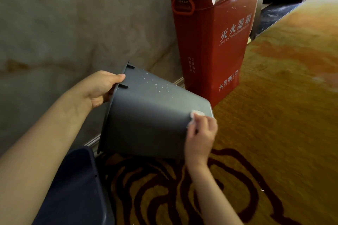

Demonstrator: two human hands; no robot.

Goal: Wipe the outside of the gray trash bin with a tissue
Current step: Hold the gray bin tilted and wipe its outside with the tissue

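The gray trash bin [146, 115] is tipped on its side above the carpet, its open rim to the left and its base to the right. White specks dot its upper side. My left hand [98, 91] grips the rim, thumb on the outside. My right hand [200, 137] presses a small white tissue [196, 114] against the bin's wall near the base; most of the tissue is hidden under my fingers.
A red fire extinguisher box [215, 38] stands against the beige wall [73, 23] just behind the bin. A dark blue container [76, 188] sits at the lower left. Patterned yellow carpet [274, 115] covers the floor to the right.
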